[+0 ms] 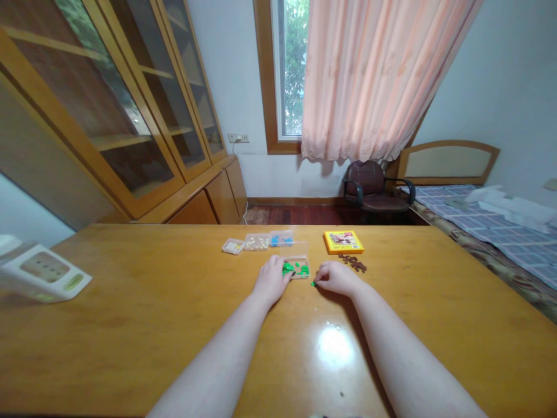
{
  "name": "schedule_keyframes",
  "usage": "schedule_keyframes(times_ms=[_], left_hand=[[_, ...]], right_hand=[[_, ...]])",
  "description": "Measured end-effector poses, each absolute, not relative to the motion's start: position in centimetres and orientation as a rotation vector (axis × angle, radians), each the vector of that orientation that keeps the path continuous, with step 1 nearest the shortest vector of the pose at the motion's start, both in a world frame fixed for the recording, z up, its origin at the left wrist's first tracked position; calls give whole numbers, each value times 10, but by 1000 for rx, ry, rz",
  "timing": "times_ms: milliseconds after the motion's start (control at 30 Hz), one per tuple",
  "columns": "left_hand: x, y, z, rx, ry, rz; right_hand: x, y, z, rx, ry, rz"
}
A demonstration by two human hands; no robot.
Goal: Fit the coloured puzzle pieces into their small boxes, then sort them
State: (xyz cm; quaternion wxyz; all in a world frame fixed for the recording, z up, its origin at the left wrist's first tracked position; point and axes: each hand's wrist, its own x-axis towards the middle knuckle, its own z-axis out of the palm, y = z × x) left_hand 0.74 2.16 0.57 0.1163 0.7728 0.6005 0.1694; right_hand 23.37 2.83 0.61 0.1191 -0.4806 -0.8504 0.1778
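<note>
My left hand (272,276) is at the left end of a small clear plastic box (309,275), its thumb and fingers curled around that end. Inside the box lie several small green pieces (304,270), some hidden by the hand. Just right of the box, my right hand (335,277) is closed in a pinch on one small green piece (313,284), at or just above the tabletop. A heap of small brown pieces (354,264) lies loose beyond the right hand, beside a flat yellow box (343,251) with a printed top.
Behind the left hand stand small clear boxes with blue pieces (282,239), cream pieces (256,242) and pale yellow pieces (234,247). A white container (43,273) is at the left of the wooden table (174,348). Past it are a chair (374,186) and a bed (491,232).
</note>
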Motion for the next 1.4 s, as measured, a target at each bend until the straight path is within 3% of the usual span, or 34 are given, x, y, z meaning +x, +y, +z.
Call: schedule_keyframes(times_ms=[200,767,1200,1400], left_hand=[[8,29,-10,2121,1835,650],[3,43,-36,2010,1485,874],[2,45,-36,1859,1436,931],[2,45,-37,1865,1433,919]], right_hand=[[226,25,4,-1351,-2532,371],[232,31,-2,-1354,-2249,423],[253,42,-10,-1247,-2261,984],[254,47,-15,-1330,-2256,981]])
